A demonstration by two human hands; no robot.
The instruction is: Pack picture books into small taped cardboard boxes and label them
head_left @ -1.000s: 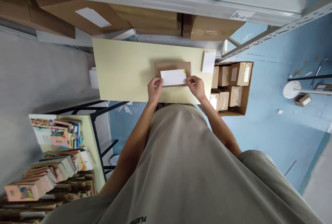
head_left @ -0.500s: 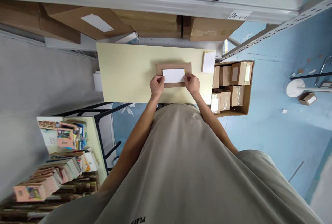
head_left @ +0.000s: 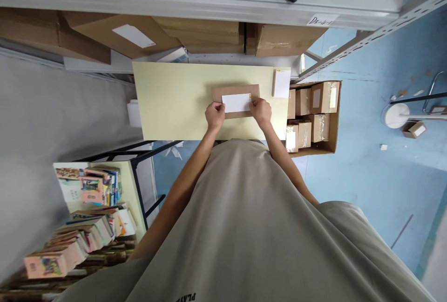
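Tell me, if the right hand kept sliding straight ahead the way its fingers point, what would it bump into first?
Probably the white label: the right hand points inward across the brown envelope, its fingertips already at the label's edge. Beyond lies the left hand.

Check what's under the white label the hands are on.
The white label lies on a flat brown cardboard parcel, which rests on the pale yellow table. The left hand and right hand cover its ends; the cardboard beneath the label is hidden.

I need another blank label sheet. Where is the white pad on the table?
In the head view, the white pad lies at the table's far right corner, just right of the brown envelope and beside the open carton of small boxes.
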